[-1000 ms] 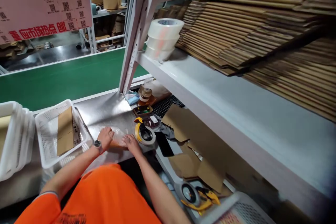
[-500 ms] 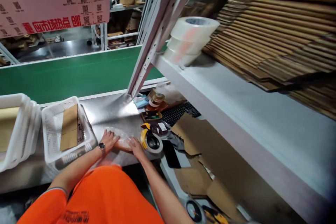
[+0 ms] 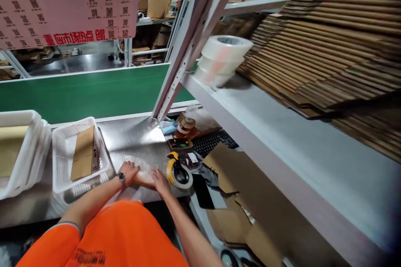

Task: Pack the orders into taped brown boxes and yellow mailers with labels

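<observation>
Both of my hands press on a clear bubble-wrapped parcel (image 3: 144, 168) lying on the steel bench. My left hand (image 3: 129, 172), with a watch on its wrist, lies curled over the parcel's left end. On the right end rests my right hand (image 3: 159, 180), fingers closed down on the wrap. What is inside looks orange-brown, and I cannot make it out. A yellow tape dispenser (image 3: 179, 172) stands just right of my right hand.
A white basket (image 3: 62, 162) holding a flat cardboard piece (image 3: 84, 152) sits left, beside more stacked baskets (image 3: 19, 150). A green conveyor belt (image 3: 87, 89) runs behind. Tape rolls (image 3: 223, 59) and flattened cartons (image 3: 328, 54) fill the upper shelf. A keyboard (image 3: 210, 142) and loose cardboard (image 3: 250, 200) lie right.
My hands have stayed on the wrapped parcel, shifting only slightly. The view swung left and upward, so the second tape dispenser at the bottom dropped out of sight.
</observation>
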The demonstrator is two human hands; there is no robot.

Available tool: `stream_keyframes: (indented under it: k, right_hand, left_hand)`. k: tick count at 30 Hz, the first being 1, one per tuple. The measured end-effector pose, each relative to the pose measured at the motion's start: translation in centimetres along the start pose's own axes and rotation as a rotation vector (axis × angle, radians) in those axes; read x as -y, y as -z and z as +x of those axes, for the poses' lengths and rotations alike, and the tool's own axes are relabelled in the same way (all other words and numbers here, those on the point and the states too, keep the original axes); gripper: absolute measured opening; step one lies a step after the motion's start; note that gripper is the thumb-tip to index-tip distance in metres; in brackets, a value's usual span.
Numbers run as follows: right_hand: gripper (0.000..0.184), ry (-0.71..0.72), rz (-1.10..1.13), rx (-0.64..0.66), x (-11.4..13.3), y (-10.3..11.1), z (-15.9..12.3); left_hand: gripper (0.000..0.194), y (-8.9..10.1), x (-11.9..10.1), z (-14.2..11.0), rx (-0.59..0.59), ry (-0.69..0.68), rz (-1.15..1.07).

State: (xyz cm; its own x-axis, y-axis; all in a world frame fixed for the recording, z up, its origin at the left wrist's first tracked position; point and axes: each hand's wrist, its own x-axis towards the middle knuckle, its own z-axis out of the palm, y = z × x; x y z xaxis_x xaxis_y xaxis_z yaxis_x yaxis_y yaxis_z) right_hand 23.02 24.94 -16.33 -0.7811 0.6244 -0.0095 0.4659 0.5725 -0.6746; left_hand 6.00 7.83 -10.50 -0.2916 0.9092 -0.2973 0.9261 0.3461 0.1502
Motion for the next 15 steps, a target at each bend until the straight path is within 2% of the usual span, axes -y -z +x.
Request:
stream_keyframes:
  k: [3, 6, 10, 15]
  right_hand:
    - [0.035, 0.056, -0.040, 0.042, -0.2, -0.3, -2.8]
    - [0.042, 0.088, -0.126, 0.117, -0.3, -0.2, -3.2]
    - [0.049, 0.143, -0.262, 0.261, -0.3, 0.5, -0.2]
    - [0.036, 0.177, -0.429, 0.396, 0.0, 1.3, 2.5]
  left_hand:
    - [0.079, -2.2, 0.0, -3.1, -0.037, -0.035, -0.044]
    - [0.082, -2.7, 0.1, -3.6, -0.069, -0.045, -0.077]
    - [0.076, -1.1, 0.3, -0.6, -0.057, -0.046, -0.068]
    - [0.069, 0.4, 1.1, 3.0, 0.025, 0.000, -0.105]
